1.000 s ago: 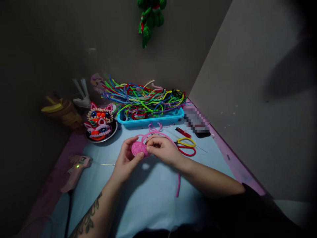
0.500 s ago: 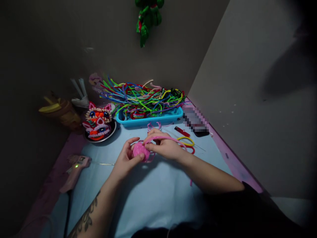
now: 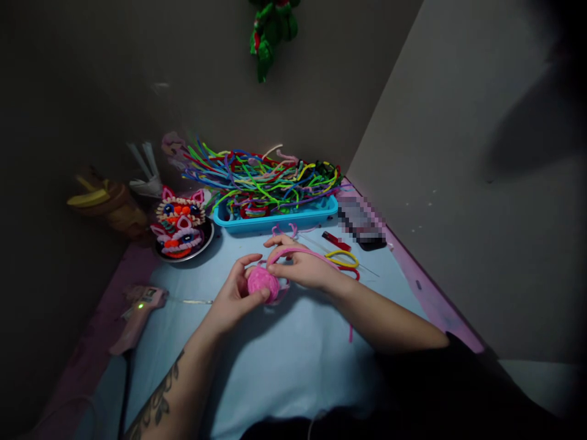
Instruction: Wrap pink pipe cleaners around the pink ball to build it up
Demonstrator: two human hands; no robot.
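Observation:
A round, fuzzy pink ball of wound pipe cleaner [image 3: 262,283] is held over the table by my left hand [image 3: 235,292], thumb in front and fingers behind. My right hand [image 3: 300,266] is at the ball's upper right, pinching a pink pipe cleaner [image 3: 316,253] between thumb and fingers. That strand runs back over the right wrist, and its loose end hangs below the forearm. Thin pinkish loops show at the ball's right and lower edge; what they belong to is unclear.
A blue tray [image 3: 275,223] heaped with coloured pipe cleaners stands behind. To the left are a bowl [image 3: 208,239] with two animal-faced pieces and a pink glue gun [image 3: 140,321]. At right lie yellow-and-red-handled scissors [image 3: 346,259], a red lighter [image 3: 336,241] and a blurred-out phone [image 3: 364,226].
The right fingers have shifted slightly, and more of the ball's top right shows. The left hand keeps its hold. The whole view has moved a little.

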